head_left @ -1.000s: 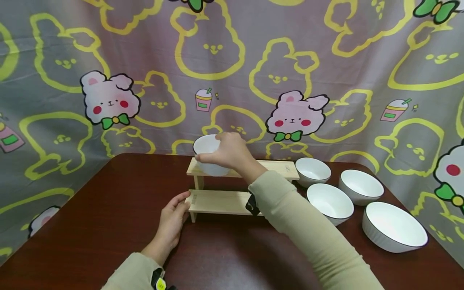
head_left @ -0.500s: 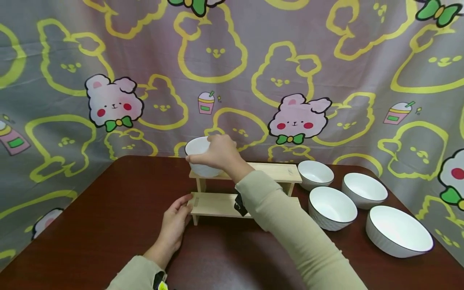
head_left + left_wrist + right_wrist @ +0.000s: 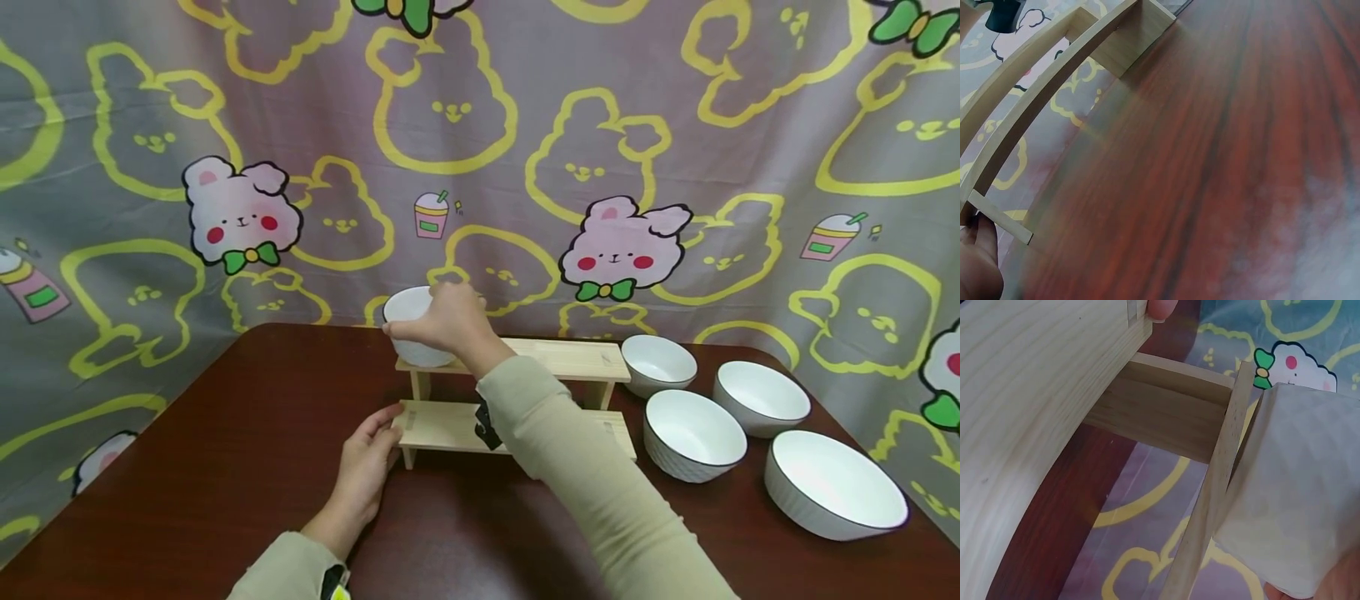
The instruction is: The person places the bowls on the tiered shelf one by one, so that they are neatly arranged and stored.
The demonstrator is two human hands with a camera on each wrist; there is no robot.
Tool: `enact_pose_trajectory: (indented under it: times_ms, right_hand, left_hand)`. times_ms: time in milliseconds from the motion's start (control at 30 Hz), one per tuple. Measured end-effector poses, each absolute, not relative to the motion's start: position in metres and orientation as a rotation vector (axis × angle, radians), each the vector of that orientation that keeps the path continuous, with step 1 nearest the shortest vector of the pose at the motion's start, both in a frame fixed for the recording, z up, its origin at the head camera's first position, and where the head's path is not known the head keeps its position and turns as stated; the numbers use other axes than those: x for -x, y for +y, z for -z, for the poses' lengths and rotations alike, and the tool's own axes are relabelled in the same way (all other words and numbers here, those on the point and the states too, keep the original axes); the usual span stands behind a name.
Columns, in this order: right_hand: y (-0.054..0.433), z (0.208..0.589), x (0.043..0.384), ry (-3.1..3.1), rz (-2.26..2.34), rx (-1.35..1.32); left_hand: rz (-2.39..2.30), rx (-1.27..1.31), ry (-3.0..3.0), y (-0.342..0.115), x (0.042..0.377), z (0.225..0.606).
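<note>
A two-tier light wooden rack [image 3: 562, 358] stands on the table. My right hand [image 3: 453, 321] grips a white bowl [image 3: 423, 354] by its rim, thumb on the near side. The bowl sits upright at the left end of the upper tier. In the right wrist view the patterned outer wall of the bowl [image 3: 1297, 481] meets the tier's edge. My left hand [image 3: 367, 467] holds the left end of the lower tier [image 3: 442, 425]. In the left wrist view only part of the left hand [image 3: 982, 262] shows, beside the rack's leg.
Several white bowls with dark rims stand right of the rack: a small bowl [image 3: 658, 365], a textured bowl [image 3: 693, 429], one behind it [image 3: 761, 396] and a large ribbed bowl [image 3: 832, 483]. A patterned curtain [image 3: 322, 100] hangs behind the dark red table [image 3: 202, 467].
My right hand has moved the bowl left and set it at the left end of the upper tier. The left hand keeps its hold on the rack. The view has shifted slightly.
</note>
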State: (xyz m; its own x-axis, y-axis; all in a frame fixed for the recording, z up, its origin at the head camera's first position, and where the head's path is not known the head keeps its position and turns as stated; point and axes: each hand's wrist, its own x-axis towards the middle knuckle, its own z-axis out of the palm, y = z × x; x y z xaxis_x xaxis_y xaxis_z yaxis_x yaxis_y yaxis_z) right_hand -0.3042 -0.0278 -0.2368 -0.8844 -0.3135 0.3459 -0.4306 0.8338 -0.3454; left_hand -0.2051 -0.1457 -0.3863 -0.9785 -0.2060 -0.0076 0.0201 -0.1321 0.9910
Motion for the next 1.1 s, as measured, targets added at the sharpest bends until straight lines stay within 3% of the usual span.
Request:
enact_pose_trajectory:
  times_ms: [1100]
  right_hand:
    - [-0.03,0.23,0.301,-2.734,-0.488,-0.643]
  left_hand:
    - [2.238,-0.198,-1.963,-0.144,0.205,0.386]
